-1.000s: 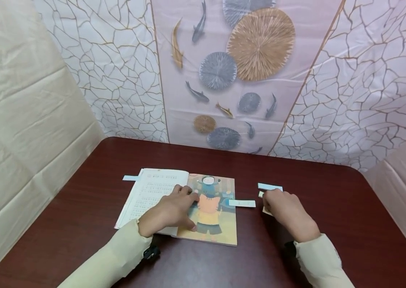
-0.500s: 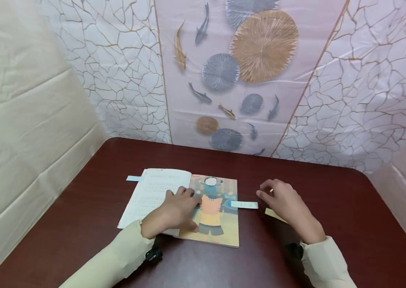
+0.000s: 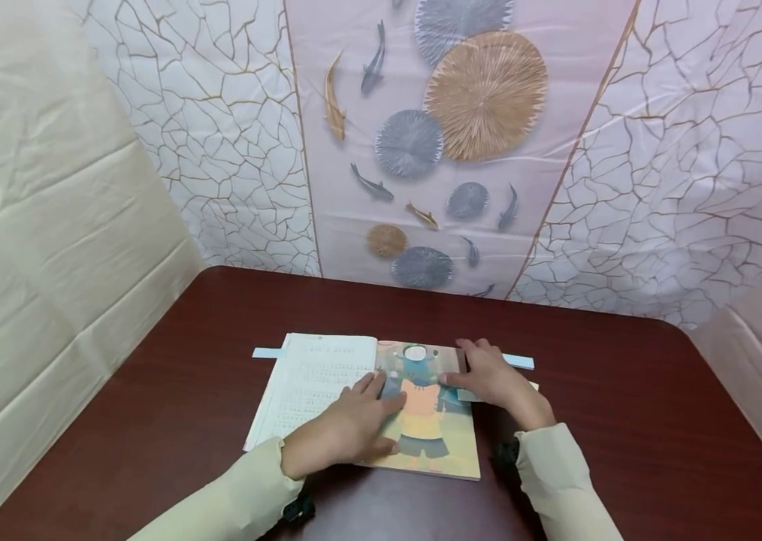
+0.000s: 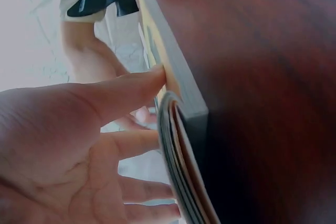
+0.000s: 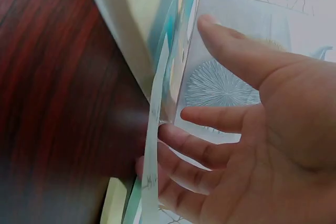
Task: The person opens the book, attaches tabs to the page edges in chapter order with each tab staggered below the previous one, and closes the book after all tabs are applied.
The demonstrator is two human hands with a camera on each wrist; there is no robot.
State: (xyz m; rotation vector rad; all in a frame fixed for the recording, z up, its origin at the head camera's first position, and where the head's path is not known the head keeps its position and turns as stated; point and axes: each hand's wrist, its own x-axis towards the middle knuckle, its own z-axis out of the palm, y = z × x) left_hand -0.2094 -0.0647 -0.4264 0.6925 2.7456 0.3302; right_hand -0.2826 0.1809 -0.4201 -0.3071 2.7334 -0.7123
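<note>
An open book (image 3: 421, 451) lies on the table, printed text on its left page and a coloured picture on its right. My left hand (image 3: 347, 428) rests across the middle with spread fingers; in the left wrist view its thumb (image 4: 142, 85) touches the picture page. At the right edge of that page is my right hand (image 3: 499, 379), fingers extended over the edge. A pale paper strip (image 3: 467, 395) sticks out of the page, partly under this hand. Seen from the right wrist, the strip (image 5: 151, 166) runs past my fingers, and the thumb stands apart from the page.
A light blue strip (image 3: 518, 361) lies just beyond my right hand. Another blue strip (image 3: 266, 352) juts from the book's left side. A yellowish piece (image 5: 113, 203) shows low in the right wrist view. Patterned cloth (image 3: 415, 188) hangs behind the dark red table (image 3: 624, 406).
My right hand has moved left from the loose strips onto the book's right edge, its fingers spreading from a pinch. The book has slid slightly right, with my left hand still on it.
</note>
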